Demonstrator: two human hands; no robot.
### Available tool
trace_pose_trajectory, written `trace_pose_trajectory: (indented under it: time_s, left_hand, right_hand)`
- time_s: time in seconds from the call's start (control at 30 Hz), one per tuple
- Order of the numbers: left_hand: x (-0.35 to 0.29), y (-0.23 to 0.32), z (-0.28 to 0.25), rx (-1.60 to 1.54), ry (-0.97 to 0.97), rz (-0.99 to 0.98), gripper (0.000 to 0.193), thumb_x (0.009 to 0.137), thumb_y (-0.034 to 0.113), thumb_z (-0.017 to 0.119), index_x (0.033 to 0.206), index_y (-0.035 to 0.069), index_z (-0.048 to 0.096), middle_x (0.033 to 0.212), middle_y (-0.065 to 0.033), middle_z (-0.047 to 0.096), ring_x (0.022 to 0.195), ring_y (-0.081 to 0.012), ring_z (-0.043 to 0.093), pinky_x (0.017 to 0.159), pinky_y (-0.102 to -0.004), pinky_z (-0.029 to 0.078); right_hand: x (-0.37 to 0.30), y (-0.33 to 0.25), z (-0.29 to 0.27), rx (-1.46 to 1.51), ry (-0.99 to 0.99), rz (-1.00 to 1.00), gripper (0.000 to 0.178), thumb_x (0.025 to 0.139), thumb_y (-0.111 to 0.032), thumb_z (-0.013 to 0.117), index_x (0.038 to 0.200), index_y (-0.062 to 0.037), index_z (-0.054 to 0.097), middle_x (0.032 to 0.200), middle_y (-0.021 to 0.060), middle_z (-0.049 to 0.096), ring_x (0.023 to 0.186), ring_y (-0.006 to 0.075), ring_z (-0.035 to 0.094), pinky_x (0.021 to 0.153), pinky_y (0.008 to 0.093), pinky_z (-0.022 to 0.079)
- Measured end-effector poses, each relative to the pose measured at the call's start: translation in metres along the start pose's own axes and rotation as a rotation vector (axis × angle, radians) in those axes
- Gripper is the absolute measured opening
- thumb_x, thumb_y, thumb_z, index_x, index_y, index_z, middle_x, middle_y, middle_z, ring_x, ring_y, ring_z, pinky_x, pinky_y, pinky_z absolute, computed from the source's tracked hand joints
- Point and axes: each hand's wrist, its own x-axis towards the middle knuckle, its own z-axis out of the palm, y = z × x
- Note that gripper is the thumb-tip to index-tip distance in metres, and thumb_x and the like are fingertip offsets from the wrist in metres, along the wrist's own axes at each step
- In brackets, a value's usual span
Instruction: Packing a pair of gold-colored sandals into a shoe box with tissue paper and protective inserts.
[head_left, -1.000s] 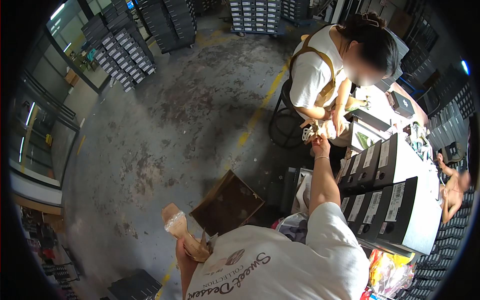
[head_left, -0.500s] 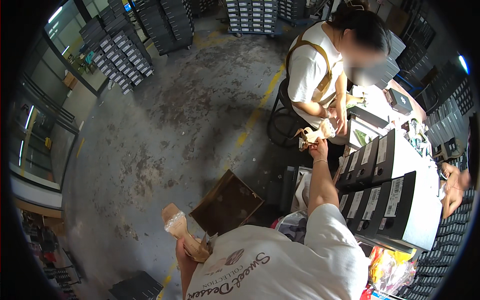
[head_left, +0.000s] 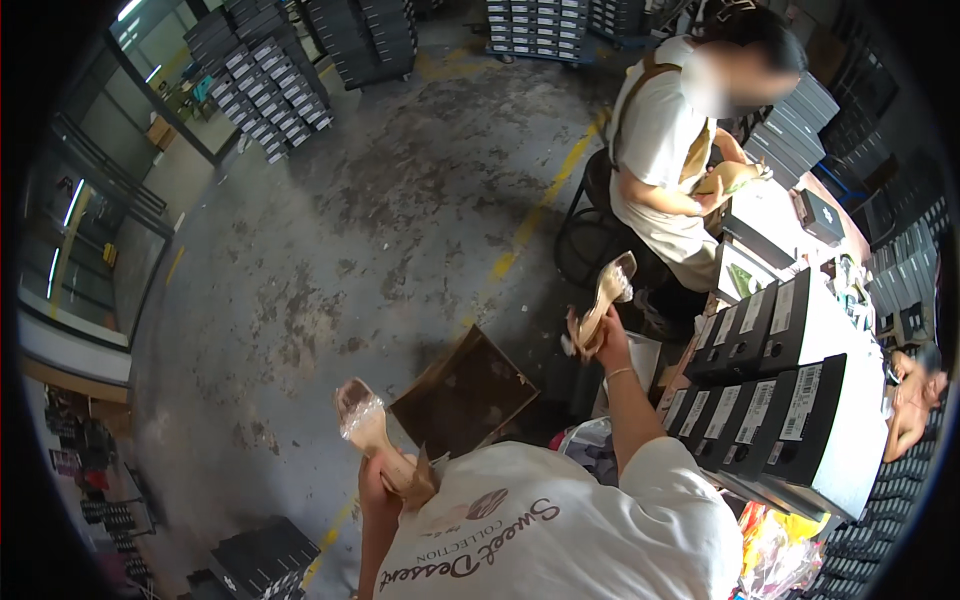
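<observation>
Grip, left hand [head_left: 374, 486]: closed round the rear part of one tan high-heeled sandal [head_left: 366, 422], toe pointing forward, glossy clear material across the forefoot, held low before the white T-shirt [head_left: 560, 520]. Right hand [head_left: 614, 346]: closed on the rear part of a second tan sandal [head_left: 608, 288], toe likewise forward, similar clear material; thin bracelet [head_left: 621, 371] at wrist. Brown carton [head_left: 468, 388]: on floor, between the sandals in view. Black shoeboxes [head_left: 737, 425]: white-labelled, right of the right forearm. Seated co-worker [head_left: 655, 145]: apron, handling another shoe [head_left: 733, 178].
</observation>
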Motion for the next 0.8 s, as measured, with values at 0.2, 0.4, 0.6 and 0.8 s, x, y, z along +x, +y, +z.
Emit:
trace_pose_trajectory:
  time_s: [0.2, 0.4, 0.6, 0.8]
  left_hand:
    - [0.023, 0.043, 0.040, -0.405, 0.025, -0.103, 0.035, 0.101, 0.026, 0.041, 0.128, 0.003, 0.045, 0.098, -0.0093, 0.059, 0.089, -0.0215, 0.060, 0.082, -0.0380, 0.051]
    - [0.026, 0.062, 0.062, -0.187, -0.151, -0.119, 0.053, 0.101, 0.046, 0.033, 0.122, 0.002, 0.053, 0.071, -0.0055, 0.053, 0.063, -0.0137, 0.054, 0.060, -0.0262, 0.045]
    - [0.031, 0.071, 0.071, -0.120, -0.306, -0.106, 0.059, 0.099, 0.052, 0.038, 0.125, 0.000, 0.051, 0.072, -0.0066, 0.055, 0.061, -0.0137, 0.054, 0.059, -0.0251, 0.045]
    - [0.030, 0.070, 0.072, -0.074, -0.297, -0.120, 0.060, 0.099, 0.052, 0.038, 0.126, 0.000, 0.050, 0.073, -0.0074, 0.055, 0.063, -0.0138, 0.055, 0.060, -0.0269, 0.046]
  right_hand:
    - [-0.060, 0.031, 0.115, 0.496, -0.316, 0.242, 0.046, 0.103, -0.031, 0.033, 0.134, -0.0001, 0.046, 0.080, 0.0120, 0.060, 0.072, 0.0219, 0.060, 0.063, 0.0389, 0.050]
    - [-0.071, 0.029, 0.166, 0.542, -0.704, 0.397, 0.045, 0.098, -0.033, 0.039, 0.127, -0.0031, 0.057, 0.069, 0.0030, 0.045, 0.057, 0.0145, 0.042, 0.054, 0.0296, 0.040]
    - [-0.081, 0.032, 0.197, 0.589, -0.874, 0.413, 0.049, 0.100, -0.038, 0.036, 0.122, -0.0015, 0.059, 0.071, 0.0051, 0.048, 0.057, 0.0151, 0.045, 0.053, 0.0299, 0.041]
    - [-0.078, 0.038, 0.200, 0.589, -0.860, 0.420, 0.047, 0.100, -0.036, 0.037, 0.122, -0.0013, 0.059, 0.071, 0.0050, 0.048, 0.055, 0.0148, 0.044, 0.051, 0.0290, 0.041]
